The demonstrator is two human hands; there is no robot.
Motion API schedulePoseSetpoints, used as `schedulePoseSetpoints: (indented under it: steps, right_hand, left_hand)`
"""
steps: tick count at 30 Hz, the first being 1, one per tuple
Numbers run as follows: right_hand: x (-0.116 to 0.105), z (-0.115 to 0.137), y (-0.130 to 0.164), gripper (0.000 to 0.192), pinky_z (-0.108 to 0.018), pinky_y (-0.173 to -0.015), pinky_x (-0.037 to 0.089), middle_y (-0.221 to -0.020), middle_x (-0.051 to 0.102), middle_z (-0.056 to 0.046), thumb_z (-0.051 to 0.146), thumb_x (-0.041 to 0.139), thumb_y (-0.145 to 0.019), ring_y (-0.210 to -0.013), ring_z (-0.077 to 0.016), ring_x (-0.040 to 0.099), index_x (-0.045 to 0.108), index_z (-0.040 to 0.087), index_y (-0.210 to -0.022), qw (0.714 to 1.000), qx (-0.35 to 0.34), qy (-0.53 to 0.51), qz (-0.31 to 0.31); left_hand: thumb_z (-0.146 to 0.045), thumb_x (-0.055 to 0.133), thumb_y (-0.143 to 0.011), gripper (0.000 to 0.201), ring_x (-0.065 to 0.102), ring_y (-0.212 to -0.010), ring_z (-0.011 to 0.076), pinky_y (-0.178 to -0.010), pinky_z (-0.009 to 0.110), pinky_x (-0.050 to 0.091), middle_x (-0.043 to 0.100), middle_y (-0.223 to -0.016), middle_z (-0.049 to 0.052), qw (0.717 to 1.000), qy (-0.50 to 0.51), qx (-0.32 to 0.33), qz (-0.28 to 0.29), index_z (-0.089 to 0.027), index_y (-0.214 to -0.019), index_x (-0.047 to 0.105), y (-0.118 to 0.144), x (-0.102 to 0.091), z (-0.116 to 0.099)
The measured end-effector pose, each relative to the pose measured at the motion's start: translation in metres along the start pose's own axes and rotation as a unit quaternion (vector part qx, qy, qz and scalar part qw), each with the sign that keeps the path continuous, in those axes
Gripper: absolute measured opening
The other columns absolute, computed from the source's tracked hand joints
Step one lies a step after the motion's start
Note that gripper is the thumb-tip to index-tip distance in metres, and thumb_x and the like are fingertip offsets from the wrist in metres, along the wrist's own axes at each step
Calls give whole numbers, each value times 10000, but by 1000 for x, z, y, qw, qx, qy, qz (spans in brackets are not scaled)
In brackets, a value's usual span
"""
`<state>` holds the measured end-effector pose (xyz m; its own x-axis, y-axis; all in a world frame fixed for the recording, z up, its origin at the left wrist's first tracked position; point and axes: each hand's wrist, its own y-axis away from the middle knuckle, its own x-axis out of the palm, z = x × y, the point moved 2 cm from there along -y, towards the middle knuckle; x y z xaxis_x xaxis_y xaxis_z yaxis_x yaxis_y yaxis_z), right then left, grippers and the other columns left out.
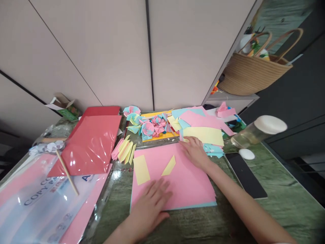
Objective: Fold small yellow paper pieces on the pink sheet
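Observation:
My left hand (pixel 149 203) lies with fingers spread on the lower part of a stack of pink paper (pixel 190 183); a blue edge shows under the stack. My right hand (pixel 195 150) reaches to the stack's top right, fingers stretched out over its far edge, close to a yellow paper sheet (pixel 203 135). Two yellow paper pieces lie on the pink sheet: a rectangle (pixel 141 169) at the left and a slanted strip (pixel 169 165) near the middle. Folded yellow and pink strips (pixel 124 150) sit just left of the stack.
Folded paper flowers (pixel 152 128) and loose coloured sheets (pixel 193 117) lie behind the stack. At left are red paper in plastic (pixel 99 142), a copy paper pack (pixel 50 203) and a wooden stick (pixel 67 173). A phone (pixel 245 174) and a lidded bottle (pixel 256 132) are at right.

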<state>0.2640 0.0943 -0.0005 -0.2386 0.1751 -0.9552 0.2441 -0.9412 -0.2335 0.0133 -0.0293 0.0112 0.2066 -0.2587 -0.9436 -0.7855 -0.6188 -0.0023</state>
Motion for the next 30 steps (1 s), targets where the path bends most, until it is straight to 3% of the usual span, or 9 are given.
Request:
schedulePoseSetpoints:
  steps: [3,5,11,24,30]
  right_hand:
    - [6,12,-15,258,-412,-933,291,-1222,491,-76,278,436,-864,-1130,-257,341,605,239,-1055,1000,-11,21,-2]
    - [10,15,-17,246,-407,-897,305,-1157,523,-93,265,411,-874,-1084,-258,363,620,206,-990,999,-7,32,-5]
    - [16,14,-16,250,-382,-848,316,-1095,550,-88,244,431,-864,-1022,-245,385,590,197,-1051,999,-3,49,-15]
    - [13,15,-12,195,-408,-855,294,-1022,584,-76,208,454,-855,-997,-243,406,648,188,-841,998,-11,45,-39]
    - [9,16,-3,228,-437,-862,319,-1006,610,-103,176,448,-860,-995,-246,439,633,165,-993,998,-52,19,-35]
  left_hand:
    - [-344,506,-860,529,192,-1349,234,-1083,429,257,220,-1477,20,997,-30,69,18,-248,-1345,316,-11,13,-11]
    - [-346,438,-895,468,194,-1350,223,-1088,417,247,226,-1475,18,996,-29,81,15,-253,-1340,327,-15,18,-12]
    - [-324,414,-908,448,193,-1350,213,-1098,407,226,261,-1462,27,997,-18,74,18,-248,-1342,329,-17,23,-7]
    - [-320,394,-914,442,201,-1347,234,-1093,426,218,287,-1450,36,996,-40,78,17,-221,-1341,334,-21,26,-3]
    - [-346,402,-905,376,317,-1288,222,-1055,401,295,392,-1383,43,997,-30,72,-11,-207,-1253,433,-21,14,-9]
